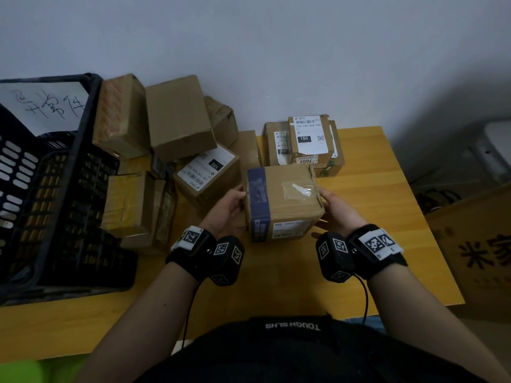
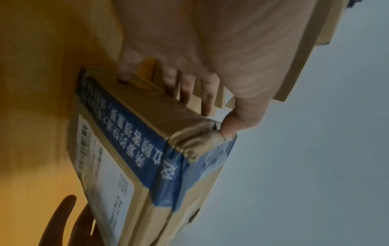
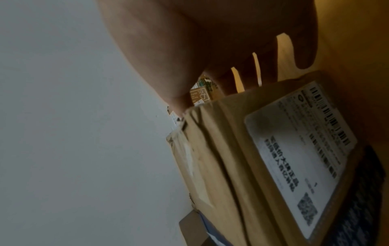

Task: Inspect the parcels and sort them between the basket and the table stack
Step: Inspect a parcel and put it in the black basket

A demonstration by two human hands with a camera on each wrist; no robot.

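Note:
A brown cardboard parcel (image 1: 282,200) with a blue tape band and a white label is held just above the yellow table (image 1: 276,288). My left hand (image 1: 229,208) grips its left side, thumb on the top edge. My right hand (image 1: 331,208) grips its right side the same way. In the left wrist view the left hand (image 2: 218,122) has its fingers on the parcel (image 2: 130,149) and its thumb at the taped corner. In the right wrist view the right hand (image 3: 210,93) reaches behind the parcel (image 3: 263,158). A black plastic basket (image 1: 91,111) stands at the left.
A loose pile of brown parcels (image 1: 179,120) lies between the basket and the wall. Two or three labelled parcels (image 1: 304,142) stand stacked at the back of the table. A handwritten paper sign (image 1: 47,106) leans in the basket. A large carton (image 1: 484,244) sits off the table's right edge.

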